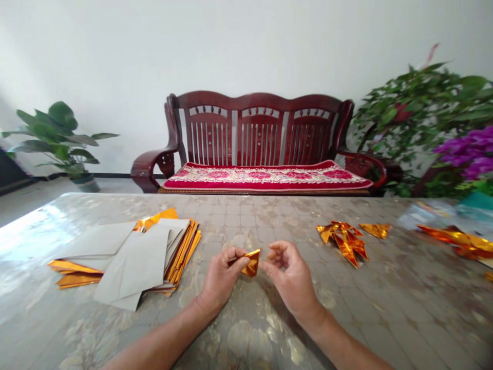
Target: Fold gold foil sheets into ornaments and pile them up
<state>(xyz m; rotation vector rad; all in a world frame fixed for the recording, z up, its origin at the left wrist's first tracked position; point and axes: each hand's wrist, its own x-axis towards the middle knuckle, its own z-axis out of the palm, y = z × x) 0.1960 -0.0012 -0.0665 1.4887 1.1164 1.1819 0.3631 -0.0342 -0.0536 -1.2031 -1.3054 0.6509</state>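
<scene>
My left hand (pixel 223 277) and my right hand (pixel 288 280) meet over the table's middle, both pinching a small folded piece of gold foil paper (pixel 252 262) between fingertips. The piece is a small triangle held just above the table top (pixel 246 216). A stack of foil sheets (pixel 138 254), grey backs up with gold edges showing, lies left of my left hand. A cluster of folded gold pieces (pixel 344 239) lies right of my right hand, with one more folded triangle (pixel 375 229) beyond it.
More gold foil pieces (pixel 458 240) lie near the table's right edge beside clear plastic. Behind the table stands a dark red wooden bench (pixel 258 139) with a red cushion. Potted plants stand at far left (pixel 57 136) and right (pixel 419 113).
</scene>
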